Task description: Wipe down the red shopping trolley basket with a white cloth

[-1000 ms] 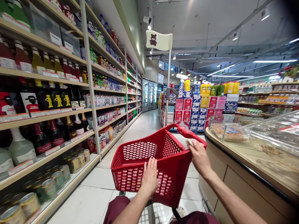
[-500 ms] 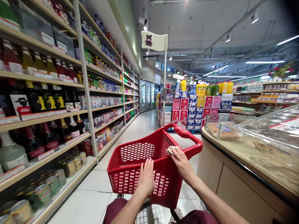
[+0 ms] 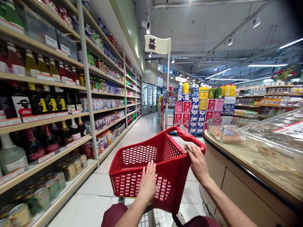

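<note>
A red plastic shopping cart (image 3: 175,176) with perforated basket walls stands in front of me. My left hand (image 3: 148,181) lies flat against its near side, fingers stretched up to the rim and holding nothing. Up by the handle (image 3: 188,136), my right hand (image 3: 197,160) is closed over a pale cloth (image 3: 190,146), pressed on the cart's upper edge near the handle's near corner. The cloth is mostly hidden under the fingers. From the cart's far side rises a pole (image 3: 168,94) bearing a cream flag sign with a bear (image 3: 157,44).
Shelves (image 3: 42,119) of bottles and cans run along the left. At right stands a curved counter (image 3: 227,176) with clear covers and packaged food. Stacked drink cartons (image 3: 196,115) stand beyond the cart. Tiled floor (image 3: 87,201) lies between shelves and cart.
My right hand has slid right with the cloth along the cart's edge, closer to the handle's corner. My left hand stays on the basket side.
</note>
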A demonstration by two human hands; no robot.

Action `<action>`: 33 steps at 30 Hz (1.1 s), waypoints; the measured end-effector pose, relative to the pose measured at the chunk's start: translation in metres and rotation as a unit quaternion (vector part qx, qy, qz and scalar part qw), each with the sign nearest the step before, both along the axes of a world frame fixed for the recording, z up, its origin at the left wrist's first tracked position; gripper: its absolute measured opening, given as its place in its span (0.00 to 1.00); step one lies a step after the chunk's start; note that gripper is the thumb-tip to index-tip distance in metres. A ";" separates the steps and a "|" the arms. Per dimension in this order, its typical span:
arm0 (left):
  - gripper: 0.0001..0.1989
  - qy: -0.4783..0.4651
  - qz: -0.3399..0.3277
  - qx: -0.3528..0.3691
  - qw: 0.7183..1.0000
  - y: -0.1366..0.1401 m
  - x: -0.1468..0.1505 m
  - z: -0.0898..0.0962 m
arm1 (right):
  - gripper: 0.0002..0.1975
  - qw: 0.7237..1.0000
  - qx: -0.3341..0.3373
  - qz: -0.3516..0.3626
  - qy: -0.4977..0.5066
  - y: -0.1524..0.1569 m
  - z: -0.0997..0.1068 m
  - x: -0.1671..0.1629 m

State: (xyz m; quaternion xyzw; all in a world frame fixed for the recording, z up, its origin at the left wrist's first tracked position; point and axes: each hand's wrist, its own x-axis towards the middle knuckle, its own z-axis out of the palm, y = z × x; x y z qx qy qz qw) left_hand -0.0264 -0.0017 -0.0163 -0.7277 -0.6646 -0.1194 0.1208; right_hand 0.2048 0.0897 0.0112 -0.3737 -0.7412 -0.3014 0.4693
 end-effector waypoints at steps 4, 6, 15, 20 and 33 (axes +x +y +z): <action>0.39 -0.017 0.014 0.036 0.999 0.003 0.005 -0.003 | 0.25 0.997 -0.027 0.053 -0.051 -0.008 0.003 0.004; 0.38 -0.019 0.014 0.051 0.998 0.005 0.010 -0.004 | 0.26 0.997 -0.024 0.066 -0.041 -0.008 0.007 0.006; 0.40 -0.027 -0.008 0.036 0.999 0.006 0.022 -0.004 | 0.30 0.996 -0.054 0.070 -0.001 -0.034 -0.086 0.007; 0.39 -0.004 -0.011 0.041 0.999 0.004 0.022 0.000 | 0.26 0.996 -0.040 0.069 0.050 -0.028 -0.067 0.008; 0.38 -0.001 -0.019 0.043 0.999 -0.004 0.015 -0.006 | 0.25 0.992 -0.026 0.060 0.107 -0.029 -0.046 -0.008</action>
